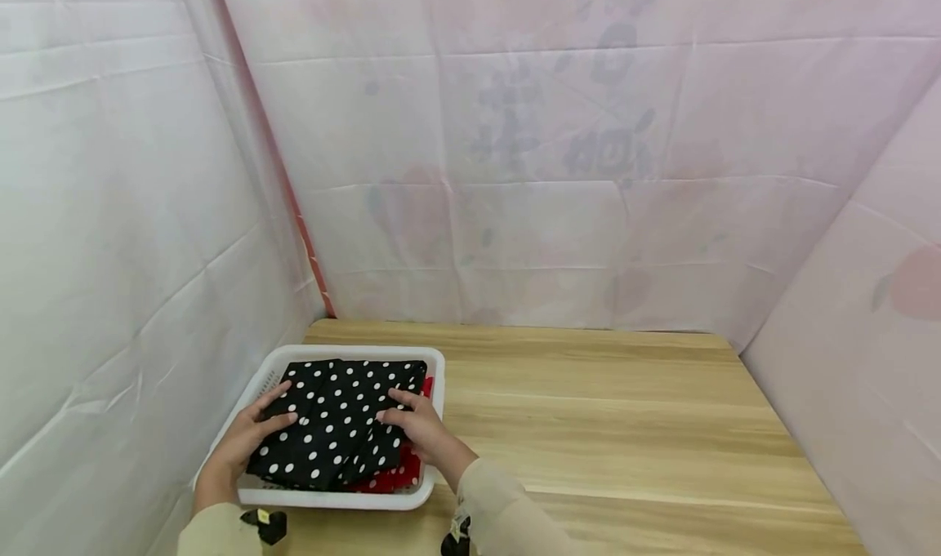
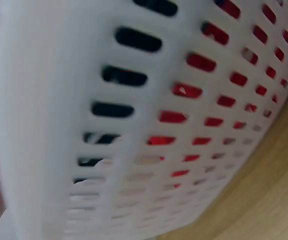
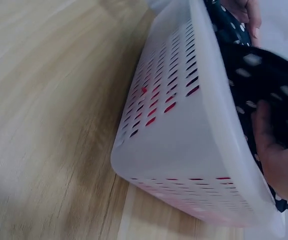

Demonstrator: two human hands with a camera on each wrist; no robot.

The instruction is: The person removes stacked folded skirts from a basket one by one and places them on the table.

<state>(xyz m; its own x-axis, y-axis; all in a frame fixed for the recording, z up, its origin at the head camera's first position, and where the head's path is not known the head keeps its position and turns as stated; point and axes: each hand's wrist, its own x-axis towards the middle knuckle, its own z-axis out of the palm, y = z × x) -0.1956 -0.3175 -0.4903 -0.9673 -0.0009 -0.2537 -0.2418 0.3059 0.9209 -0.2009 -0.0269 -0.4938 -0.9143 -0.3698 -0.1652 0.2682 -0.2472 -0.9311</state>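
Observation:
A folded black cloth with white polka dots (image 1: 338,425) lies in a white plastic basket (image 1: 331,500). Beneath it, red dotted cloth (image 1: 403,474) shows at the right and front. My left hand (image 1: 246,438) rests on the black cloth's left side, fingers spread and fairly straight. On the right side of the same cloth, my right hand (image 1: 426,432) lies with extended thumb and fingers touching it. In the right wrist view the thumb presses flat against the dotted fabric, partly beyond the frame edge. The left wrist view mostly shows the basket's slotted wall (image 2: 149,120).
The basket stands at the left of a wooden table (image 1: 625,442), whose surface extends to its right. White printed sheets hang as walls at the left (image 1: 132,254), back (image 1: 529,172) and right (image 1: 867,335). A red strip (image 1: 283,172) runs down the left corner.

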